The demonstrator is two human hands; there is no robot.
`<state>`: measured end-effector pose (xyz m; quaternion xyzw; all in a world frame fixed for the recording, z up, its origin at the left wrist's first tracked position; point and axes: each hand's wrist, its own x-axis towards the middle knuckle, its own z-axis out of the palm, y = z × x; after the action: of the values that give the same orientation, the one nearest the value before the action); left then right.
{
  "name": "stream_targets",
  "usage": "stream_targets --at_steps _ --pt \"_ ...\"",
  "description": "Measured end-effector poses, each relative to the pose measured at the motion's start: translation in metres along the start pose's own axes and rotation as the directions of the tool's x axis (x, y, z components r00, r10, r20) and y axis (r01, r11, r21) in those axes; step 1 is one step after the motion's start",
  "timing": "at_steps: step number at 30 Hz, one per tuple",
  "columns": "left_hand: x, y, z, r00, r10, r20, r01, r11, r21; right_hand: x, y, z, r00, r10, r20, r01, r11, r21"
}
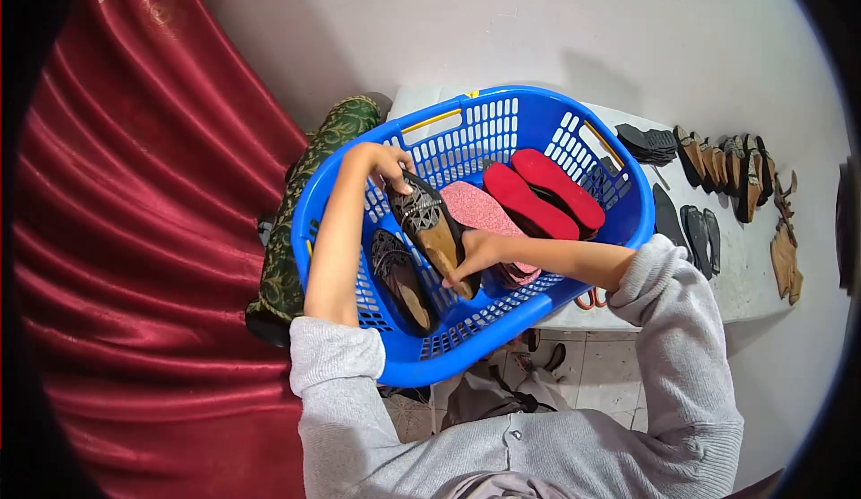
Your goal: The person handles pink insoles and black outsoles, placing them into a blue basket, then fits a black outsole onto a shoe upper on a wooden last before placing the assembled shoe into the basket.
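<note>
A black patterned shoe [421, 216] with a tan insole is held at a slant over the blue basket [466, 355]. My left hand [387, 167] grips its toe end, fingers closed round it. At the heel end, my right hand [473, 255] pinches the shoe's edge. Below and to the left of it, a similar dark shoe [399, 284] lies in the basket. Pink glittery footwear [480, 208] is beside the held shoe, partly hidden by my right hand and forearm. Farther right in the basket are red soles [543, 194].
The basket rests on a white table [753, 275]. Black soles [647, 143], a row of several shoes [731, 163] and tan pieces [786, 261] lie at its right. A green patterned roll [309, 194] and a red curtain [161, 230] are at the left.
</note>
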<state>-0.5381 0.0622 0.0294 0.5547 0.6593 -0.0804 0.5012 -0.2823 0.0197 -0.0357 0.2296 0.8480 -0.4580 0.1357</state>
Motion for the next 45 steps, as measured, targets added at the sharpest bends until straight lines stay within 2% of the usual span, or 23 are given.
stream_targets --at_steps 2,3,5,6,7,9,10,11,13,15,17,21,23,25,27,28,30,31,33,37,41,43,45 --pt "0.021 -0.002 0.009 0.999 -0.023 0.043 0.022 1.000 0.018 0.011 0.003 0.011 0.995 0.050 0.091 -0.059 0.993 0.103" --pt "0.029 -0.004 0.015 0.997 -0.035 0.071 0.033 0.999 0.024 0.012 0.004 0.016 0.994 0.057 0.088 -0.067 0.992 0.109" --pt "0.036 -0.005 0.027 0.993 -0.104 0.048 0.104 0.995 -0.006 0.012 0.004 0.024 0.973 0.151 0.176 -0.199 0.931 0.307" --pt "0.050 -0.016 0.031 0.991 -0.098 0.092 0.101 0.994 -0.029 0.017 0.011 0.027 0.959 0.134 0.249 -0.219 0.909 0.355" --pt "0.067 -0.030 0.035 0.986 -0.092 0.138 0.100 0.994 -0.052 0.019 0.016 0.026 0.960 0.138 0.242 -0.222 0.904 0.365" --pt "0.081 -0.048 0.049 0.984 -0.084 0.156 0.106 0.985 -0.136 0.020 0.027 0.027 0.912 0.225 0.344 -0.349 0.866 0.358" --pt "0.091 -0.061 0.054 0.975 -0.046 0.216 0.091 0.974 -0.206 0.025 0.038 0.027 0.880 0.163 0.447 -0.372 0.821 0.433" --pt "0.102 -0.071 0.061 0.974 -0.042 0.223 0.089 0.975 -0.205 0.027 0.045 0.031 0.878 0.167 0.448 -0.378 0.817 0.436" --pt "0.100 -0.072 0.067 0.992 -0.101 0.071 0.107 0.991 -0.084 0.029 0.048 0.033 0.869 0.250 0.428 -0.440 0.786 0.434" --pt "0.102 -0.071 0.064 0.992 -0.088 0.091 0.094 0.993 -0.069 0.029 0.050 0.034 0.879 0.239 0.412 -0.425 0.784 0.453" --pt "0.107 -0.071 0.065 0.993 -0.100 0.066 0.104 0.993 -0.051 0.029 0.052 0.037 0.904 0.271 0.330 -0.404 0.794 0.454" --pt "0.121 -0.077 0.065 0.990 -0.118 0.072 0.121 0.992 -0.041 0.041 0.065 0.048 0.890 0.293 0.350 -0.430 0.797 0.425" --pt "0.120 -0.070 0.062 0.981 -0.176 0.083 0.165 0.978 0.126 0.040 0.062 0.046 0.898 0.288 0.334 -0.414 0.812 0.411" --pt "0.114 -0.064 0.064 0.984 -0.174 0.027 0.170 0.980 0.108 0.035 0.056 0.042 0.902 0.279 0.331 -0.405 0.813 0.418" --pt "0.114 -0.057 0.064 0.994 -0.083 -0.071 0.101 0.951 0.293 0.033 0.053 0.039 0.907 0.307 0.289 -0.406 0.818 0.408" --pt "0.116 -0.054 0.067 0.994 -0.082 -0.071 0.100 0.951 0.293 0.031 0.053 0.040 0.907 0.308 0.289 -0.407 0.817 0.408" --pt "0.118 -0.047 0.068 0.978 -0.135 -0.162 0.190 0.893 0.407 0.030 0.052 0.039 0.926 0.262 0.271 -0.360 0.827 0.432" --pt "0.115 -0.048 0.068 0.978 -0.134 -0.162 0.190 0.893 0.409 0.030 0.052 0.039 0.927 0.262 0.270 -0.359 0.827 0.433" --pt "0.111 -0.052 0.067 0.986 -0.012 -0.168 0.075 0.924 0.374 0.028 0.049 0.038 0.935 0.261 0.242 -0.342 0.845 0.411" --pt "0.116 -0.057 0.063 0.992 -0.068 -0.106 0.096 0.954 0.284 0.027 0.046 0.036 0.933 0.270 0.239 -0.350 0.835 0.425" --pt "0.120 -0.057 0.064 0.989 -0.085 -0.120 0.109 0.970 0.216 0.024 0.044 0.031 0.903 0.312 0.295 -0.428 0.724 0.541" --pt "0.122 -0.059 0.064 0.989 -0.088 -0.121 0.106 0.983 0.150 0.024 0.045 0.031 0.920 0.285 0.270 -0.382 0.808 0.449" --pt "0.121 -0.055 0.063 0.990 -0.046 -0.136 0.064 0.990 0.126 0.025 0.046 0.040 0.912 0.295 0.285 -0.402 0.783 0.475"
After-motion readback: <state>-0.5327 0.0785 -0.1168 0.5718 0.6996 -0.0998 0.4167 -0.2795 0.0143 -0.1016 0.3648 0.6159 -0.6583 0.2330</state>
